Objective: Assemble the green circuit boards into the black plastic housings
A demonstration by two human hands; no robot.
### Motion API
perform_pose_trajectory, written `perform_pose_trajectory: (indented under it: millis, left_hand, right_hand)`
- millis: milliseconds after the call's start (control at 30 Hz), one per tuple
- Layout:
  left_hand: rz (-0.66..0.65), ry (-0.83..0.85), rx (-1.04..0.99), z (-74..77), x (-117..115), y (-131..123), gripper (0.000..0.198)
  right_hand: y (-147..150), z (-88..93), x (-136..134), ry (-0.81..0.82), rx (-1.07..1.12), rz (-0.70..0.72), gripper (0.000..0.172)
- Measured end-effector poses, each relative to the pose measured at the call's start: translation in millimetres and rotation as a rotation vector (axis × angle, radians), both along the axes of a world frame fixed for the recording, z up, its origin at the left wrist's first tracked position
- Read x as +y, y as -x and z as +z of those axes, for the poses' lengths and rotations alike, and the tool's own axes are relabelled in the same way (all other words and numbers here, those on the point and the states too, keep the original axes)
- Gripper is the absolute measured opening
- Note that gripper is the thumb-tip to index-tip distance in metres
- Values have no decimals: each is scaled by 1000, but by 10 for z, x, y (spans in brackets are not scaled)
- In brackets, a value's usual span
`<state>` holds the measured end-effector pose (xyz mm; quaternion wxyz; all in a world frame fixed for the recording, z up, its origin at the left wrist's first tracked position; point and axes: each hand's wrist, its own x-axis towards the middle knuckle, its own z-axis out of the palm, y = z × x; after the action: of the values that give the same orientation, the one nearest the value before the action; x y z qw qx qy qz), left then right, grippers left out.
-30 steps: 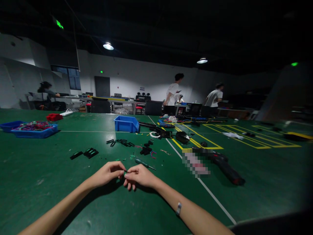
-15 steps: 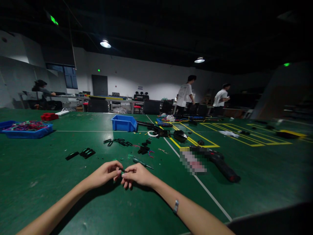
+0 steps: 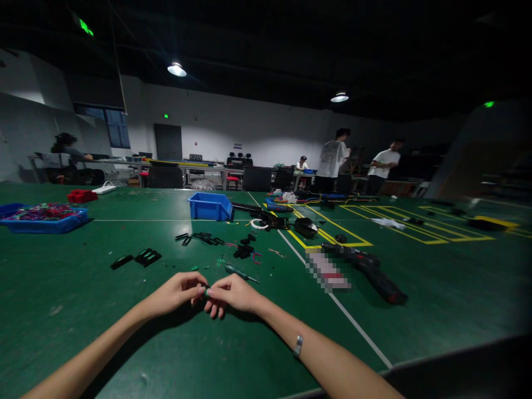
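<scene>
My left hand (image 3: 180,292) and my right hand (image 3: 233,293) meet low over the green table (image 3: 183,354), fingertips pinched together. Between them is a small dark part (image 3: 206,290), mostly covered by the fingers, so its kind cannot be made out. Just beyond my right hand lies a screwdriver (image 3: 238,271) with a dark green handle. Flat black pieces with green on them (image 3: 147,257) rest to the left, past my left hand. Farther on are several black oblong frames (image 3: 208,238) and a cluster of small black parts (image 3: 244,250). Tiny green bits (image 3: 220,261) are scattered nearby.
A blue bin (image 3: 210,206) stands at the middle back. Far left, a blue tray (image 3: 47,219) holds colourful wires, near a red object (image 3: 82,195). To the right lies a black tool with a long handle (image 3: 369,271), beside a blurred patch. Other people stand and sit in the background.
My hands stay together in nearly the same place; the small part now shows less between the fingers. In the background, two standing people have moved right, and another person has come into view.
</scene>
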<state>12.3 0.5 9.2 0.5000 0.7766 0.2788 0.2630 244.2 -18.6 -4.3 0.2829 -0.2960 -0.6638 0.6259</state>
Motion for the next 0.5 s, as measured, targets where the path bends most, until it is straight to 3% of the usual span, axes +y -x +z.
perform_pose_trajectory:
  millis: [200, 367, 500]
  left_hand:
    - [127, 7, -74, -96, 21, -89, 39]
    - [260, -7, -122, -143, -14, -201, 41]
    - [323, -12, -141, -158, -44, -257, 41]
  right_hand:
    - [93, -118, 48, -80, 69, -162, 55]
    - [134, -152, 63, -291, 42, -369, 44]
    - [130, -126, 45, -420, -30, -458, 37]
